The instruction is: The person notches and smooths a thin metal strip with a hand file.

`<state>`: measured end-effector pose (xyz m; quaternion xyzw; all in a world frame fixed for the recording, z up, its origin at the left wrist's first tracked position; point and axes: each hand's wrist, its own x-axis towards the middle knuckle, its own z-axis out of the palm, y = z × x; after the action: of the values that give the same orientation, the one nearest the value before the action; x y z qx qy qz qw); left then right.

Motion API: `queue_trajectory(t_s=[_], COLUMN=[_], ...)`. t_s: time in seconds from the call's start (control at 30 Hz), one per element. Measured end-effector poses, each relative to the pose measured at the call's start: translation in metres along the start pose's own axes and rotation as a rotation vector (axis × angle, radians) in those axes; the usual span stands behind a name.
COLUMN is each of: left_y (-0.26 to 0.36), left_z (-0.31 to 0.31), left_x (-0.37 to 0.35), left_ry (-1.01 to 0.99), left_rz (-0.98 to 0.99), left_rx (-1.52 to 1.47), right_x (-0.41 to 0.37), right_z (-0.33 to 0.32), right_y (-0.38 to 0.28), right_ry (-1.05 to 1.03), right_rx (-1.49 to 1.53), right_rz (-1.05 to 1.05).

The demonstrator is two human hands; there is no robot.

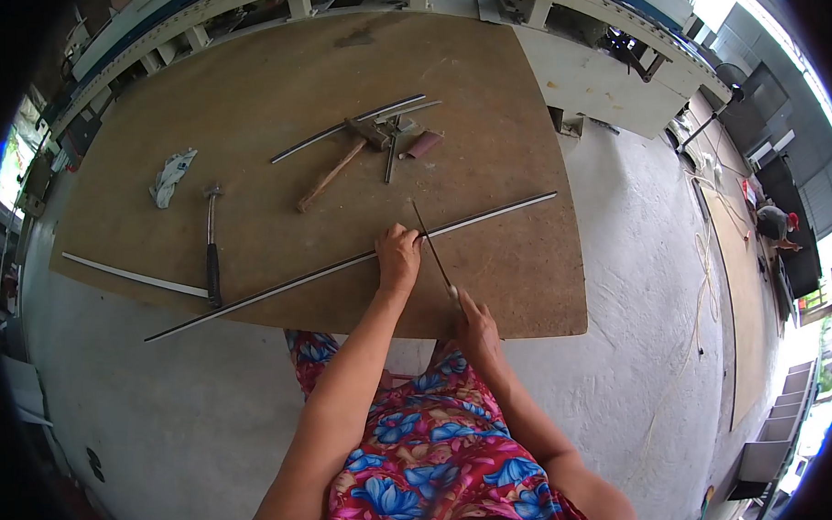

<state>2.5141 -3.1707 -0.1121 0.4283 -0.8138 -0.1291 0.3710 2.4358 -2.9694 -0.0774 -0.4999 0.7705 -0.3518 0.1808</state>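
Note:
My left hand [398, 258] is closed on a long, narrow black-and-white strip [298, 281] and presses it down on the brown board tabletop [509, 298]. The strip runs slantwise across the near part of the board, its left end sticking out past the front edge. In my right hand [477, 331] is the pale handle of a thin, dark-bladed tool, like a slim saw or file [437, 253]. Its blade lies across the strip just right of my left fingers, the tip pointing away from me.
A hammer [212, 244] lies to the left by a pale strip [132, 274] and a crumpled cloth [170, 179]. Further back are a wooden mallet [335, 171], a shorter strip [338, 132] and a reddish-brown piece [422, 145]. Machinery [611, 74] borders the far side; a person [777, 224] is far right.

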Motion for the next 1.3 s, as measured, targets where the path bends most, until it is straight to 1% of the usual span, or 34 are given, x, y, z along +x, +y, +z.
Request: queue_trajectory(t_s=[0.1,0.17,0.43,0.57,0.7,0.8,0.93,1.1,1.17,1.2,1.3], left_y=[-0.001,-0.001,-0.006,-0.003,0.000,-0.001,0.002,-0.001,-0.001,-0.001,-0.001], left_z=[0.001,0.001,0.002,0.001,0.000,0.001,-0.002,-0.002,-0.003,-0.003,-0.001], left_x=[0.001,0.000,0.001,-0.002,-0.003,0.000,0.000,0.000,-0.001,-0.001,0.000], left_ry=[0.006,0.007,0.017,0.012,0.027,0.027,0.013,0.017,0.016,0.018,0.016], left_rz=[0.006,0.012,0.025,0.011,0.002,0.011,0.003,0.017,0.012,0.011,0.010], left_rx=[0.002,0.001,-0.012,-0.025,-0.001,-0.013,-0.017,-0.035,-0.042,-0.047,-0.033], right_x=[-0.026,-0.026,0.089,0.081,0.017,-0.024,-0.018,0.064,0.078,0.080,0.054], right_z=[-0.014,-0.014,0.033,0.032,0.007,-0.010,-0.013,0.022,0.025,0.025,0.021], right_y=[0.003,0.002,-0.024,-0.022,-0.011,-0.005,-0.007,-0.014,-0.024,-0.026,-0.014], right_ry=[-0.038,-0.039,0.054,0.039,-0.030,-0.035,-0.025,0.007,-0.027,-0.042,0.021], right_rx=[0.014,0.012,-0.055,-0.056,-0.058,-0.043,-0.043,-0.092,-0.087,-0.084,-0.097], right_rz=[0.019,0.014,0.030,0.049,0.047,-0.029,-0.013,0.005,0.045,0.067,-0.024])
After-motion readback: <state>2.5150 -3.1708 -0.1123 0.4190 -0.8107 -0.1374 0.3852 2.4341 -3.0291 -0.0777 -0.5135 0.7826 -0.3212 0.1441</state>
